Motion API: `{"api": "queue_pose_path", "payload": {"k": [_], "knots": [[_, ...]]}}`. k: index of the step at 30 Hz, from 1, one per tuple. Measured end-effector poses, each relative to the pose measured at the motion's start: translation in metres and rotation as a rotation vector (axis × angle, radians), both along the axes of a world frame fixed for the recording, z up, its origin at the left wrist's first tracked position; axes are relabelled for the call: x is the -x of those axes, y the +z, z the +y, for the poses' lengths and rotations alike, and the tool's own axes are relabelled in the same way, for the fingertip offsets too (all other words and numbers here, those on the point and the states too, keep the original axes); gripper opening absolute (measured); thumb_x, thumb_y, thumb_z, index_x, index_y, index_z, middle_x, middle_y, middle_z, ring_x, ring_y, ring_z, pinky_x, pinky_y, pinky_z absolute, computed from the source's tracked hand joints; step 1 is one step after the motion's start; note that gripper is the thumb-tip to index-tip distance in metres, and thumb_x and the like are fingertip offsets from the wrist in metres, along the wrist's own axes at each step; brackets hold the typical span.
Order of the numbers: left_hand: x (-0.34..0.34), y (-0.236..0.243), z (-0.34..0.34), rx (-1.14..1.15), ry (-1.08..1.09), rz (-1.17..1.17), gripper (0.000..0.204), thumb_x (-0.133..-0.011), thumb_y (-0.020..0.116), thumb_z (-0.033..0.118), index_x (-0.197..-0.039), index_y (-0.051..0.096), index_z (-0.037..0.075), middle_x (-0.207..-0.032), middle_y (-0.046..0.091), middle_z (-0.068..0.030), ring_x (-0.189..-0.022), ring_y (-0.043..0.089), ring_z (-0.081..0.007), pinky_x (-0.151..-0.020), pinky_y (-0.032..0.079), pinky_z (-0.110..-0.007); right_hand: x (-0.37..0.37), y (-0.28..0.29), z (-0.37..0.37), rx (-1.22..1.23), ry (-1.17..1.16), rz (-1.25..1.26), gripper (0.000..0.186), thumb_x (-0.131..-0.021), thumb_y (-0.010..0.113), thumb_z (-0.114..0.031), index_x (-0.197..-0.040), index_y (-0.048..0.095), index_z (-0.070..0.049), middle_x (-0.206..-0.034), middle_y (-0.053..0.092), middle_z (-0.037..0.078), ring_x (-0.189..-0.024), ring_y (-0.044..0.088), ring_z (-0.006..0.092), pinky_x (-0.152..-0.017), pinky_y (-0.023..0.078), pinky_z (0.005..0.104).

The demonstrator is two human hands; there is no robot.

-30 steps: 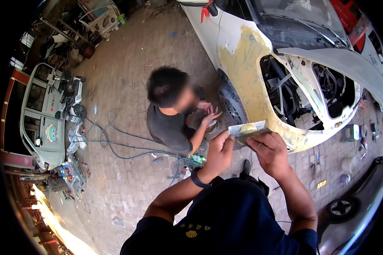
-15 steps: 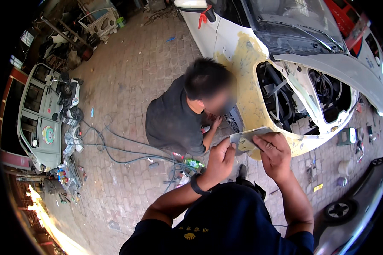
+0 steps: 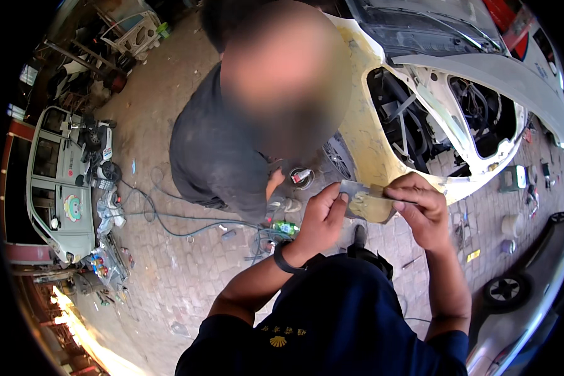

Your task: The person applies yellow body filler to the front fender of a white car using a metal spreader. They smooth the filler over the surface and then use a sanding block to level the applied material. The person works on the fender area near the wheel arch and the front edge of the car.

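Observation:
My left hand (image 3: 323, 219) is closed, its thumb and fingers gripping the near-left edge of a flat grey putty board (image 3: 352, 190). A smear of yellowish putty (image 3: 368, 205) lies on the board's face. My right hand (image 3: 427, 216) pinches a thin flat putty scraper (image 3: 380, 190), seen almost edge-on, against the board's right side. Both hands are in front of the car's front fender (image 3: 357, 113), which is coated with yellow filler and apart from them. How far the scraper runs behind my right fingers is hidden.
Close ahead on the left, a person in a dark shirt (image 3: 200, 138) faces me beside the car wheel (image 3: 338, 156). An open can (image 3: 302, 178), a green bottle (image 3: 286, 228) and hoses (image 3: 169, 229) lie on the brick floor. A green box (image 3: 512, 178) stands at right.
The person has risen from a crouch by the wheel, uncovering the can. My right hand has shifted slightly right, and the scraper now shows edge-on across the board.

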State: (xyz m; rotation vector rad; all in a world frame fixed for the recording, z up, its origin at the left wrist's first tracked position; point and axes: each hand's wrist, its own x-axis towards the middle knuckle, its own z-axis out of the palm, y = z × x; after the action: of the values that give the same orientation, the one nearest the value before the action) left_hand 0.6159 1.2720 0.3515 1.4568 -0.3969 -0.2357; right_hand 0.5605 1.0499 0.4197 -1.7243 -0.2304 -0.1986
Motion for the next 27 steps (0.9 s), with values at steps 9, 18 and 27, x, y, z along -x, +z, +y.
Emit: {"api": "queue_pose_path", "payload": {"k": [9,18,27], "knots": [[-0.007,-0.003,0.020,-0.019,-0.012,0.200,0.015,-0.112,0.051,0.012,-0.106,0.059,0.001,-0.087,0.050,0.0030,-0.081,0.045,-0.0055,-0.070,0.040,-0.029,0.017,-0.020,-0.056,0.243,0.015,0.236,0.023,-0.106,0.065,-0.008,-0.121,0.073,0.007,-0.109,0.073,0.008,-0.101,0.067,0.0153,-0.089,0.053,0.0292],[-0.002,-0.022,0.008,0.198,0.011,0.387,0.015,-0.114,0.054,0.016,-0.101,0.059,0.009,-0.088,0.050,0.0071,-0.079,0.047,-0.0005,-0.072,0.045,-0.021,0.011,-0.106,0.014,-0.984,-0.577,0.380,0.027,-0.107,0.064,-0.009,-0.132,0.067,0.002,-0.129,0.073,0.009,-0.120,0.068,0.0178,-0.109,0.050,0.0336],[-0.008,-0.008,0.002,0.271,-0.006,0.420,0.017,-0.114,0.055,0.018,-0.108,0.065,0.006,-0.085,0.046,0.0098,-0.077,0.035,-0.0013,-0.064,0.030,-0.023,0.017,-0.092,0.049,-1.199,-0.292,0.533,0.051,-0.107,0.062,-0.019,-0.155,0.049,-0.008,-0.150,0.062,0.008,-0.138,0.060,0.0274,-0.119,0.046,0.0477]]}}
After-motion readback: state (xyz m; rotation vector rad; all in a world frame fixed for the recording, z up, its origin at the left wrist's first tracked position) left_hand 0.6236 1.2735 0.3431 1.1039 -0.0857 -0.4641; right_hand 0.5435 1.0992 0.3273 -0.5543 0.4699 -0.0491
